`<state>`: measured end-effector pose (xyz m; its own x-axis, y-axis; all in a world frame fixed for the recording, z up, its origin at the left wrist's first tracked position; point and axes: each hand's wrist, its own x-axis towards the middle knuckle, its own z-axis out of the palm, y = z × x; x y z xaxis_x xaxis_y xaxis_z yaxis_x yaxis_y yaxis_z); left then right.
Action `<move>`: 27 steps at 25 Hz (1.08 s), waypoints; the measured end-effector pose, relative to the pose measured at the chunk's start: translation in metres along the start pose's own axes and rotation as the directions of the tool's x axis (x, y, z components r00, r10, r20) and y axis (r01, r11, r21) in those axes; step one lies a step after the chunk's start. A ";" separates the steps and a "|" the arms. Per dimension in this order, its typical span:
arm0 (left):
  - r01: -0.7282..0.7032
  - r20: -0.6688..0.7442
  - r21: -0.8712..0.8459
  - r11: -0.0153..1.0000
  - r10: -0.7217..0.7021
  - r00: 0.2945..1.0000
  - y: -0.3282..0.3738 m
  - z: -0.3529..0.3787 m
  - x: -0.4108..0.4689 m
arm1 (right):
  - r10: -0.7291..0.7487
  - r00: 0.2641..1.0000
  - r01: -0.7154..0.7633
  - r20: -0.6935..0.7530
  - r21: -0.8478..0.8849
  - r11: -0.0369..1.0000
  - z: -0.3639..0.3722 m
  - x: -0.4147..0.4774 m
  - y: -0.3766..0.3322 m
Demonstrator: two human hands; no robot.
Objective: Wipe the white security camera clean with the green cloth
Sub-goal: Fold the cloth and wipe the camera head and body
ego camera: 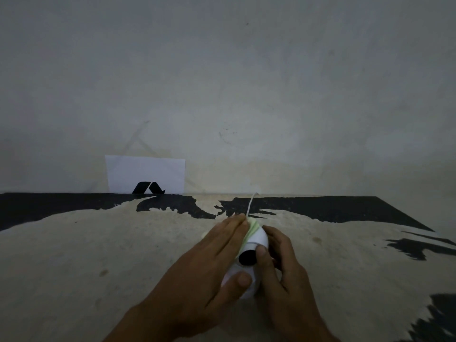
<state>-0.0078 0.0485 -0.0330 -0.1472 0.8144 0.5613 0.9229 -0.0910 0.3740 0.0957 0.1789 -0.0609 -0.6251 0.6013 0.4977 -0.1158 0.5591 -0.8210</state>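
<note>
wiping the camera

the left hand point(209, 257) presses the green cloth point(250, 230) on the camera point(256, 239); right hand point(278, 262) fingers grip it. rub softly, hold tight.

The scene is dim and flat, with a grey-green cast and no visible light source. The wall point(246, 82) above the hands is unevenly lit, paler just beyond the fingertips and darkening toward the upper corners (a clear vignette). Shadows are soft: only a faint dark patch lies under the left hand point(209, 262) and right hand point(278, 265). The table point(98, 255) edge far beyond the hands bows from wide-angle distortion. Fingers look slightly smeared, and fine detail is muddy throughout.
</note>
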 end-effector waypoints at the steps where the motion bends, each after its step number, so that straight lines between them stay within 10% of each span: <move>1: -0.021 -0.030 0.027 0.999 0.022 0.999 -0.001 0.001 0.000 | 0.000 1.000 0.000 -0.003 -0.007 1.000 0.000 0.000 0.000; 27: 0.087 -0.070 -0.063 0.994 -0.092 0.993 0.006 0.005 0.015 | -0.009 1.000 0.009 -0.014 -0.019 1.000 0.001 0.001 0.001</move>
<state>-0.0030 0.0625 -0.0259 -0.2557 0.7772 0.5750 0.8824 -0.0554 0.4672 0.0945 0.1796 -0.0615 -0.6134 0.6040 0.5089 -0.1062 0.5754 -0.8110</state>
